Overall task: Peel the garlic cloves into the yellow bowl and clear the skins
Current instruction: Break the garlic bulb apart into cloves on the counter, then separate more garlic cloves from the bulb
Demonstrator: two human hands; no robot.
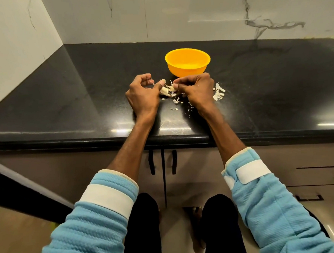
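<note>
I was peeling one garlic clove (166, 90), which sat just above the black countertop (82, 104) between my two hands. The yellow bowl (187, 61) stood near, at about 12 o'clock from the clove, and from this angle I could not tell whether any peeled clove lay in it.

My right hand (197, 89) pinched the clove and its loose skin at the fingertips, with the fingers curled tightly. The thumb of my left hand (142, 94) lay against the clove from 9 o'clock. Its other fingers were curled in at 10 o'clock, apart from the thumb, so I could not tell if this hand really gripped the clove or only pushed on it.

To do this step well, I think the right hand should hold the clove firmly while the left thumbnail lifts the skin at one end and pulls it away in long strips, not small crumbs.

Both wrists hung low over the counter, with the forearms reaching forward and coming closer at the hands. Small skin scraps (178, 101) lay at 6 o'clock from the clove, and a pile of skins (219, 93) lay at 3 o'clock from my right hand.
</note>
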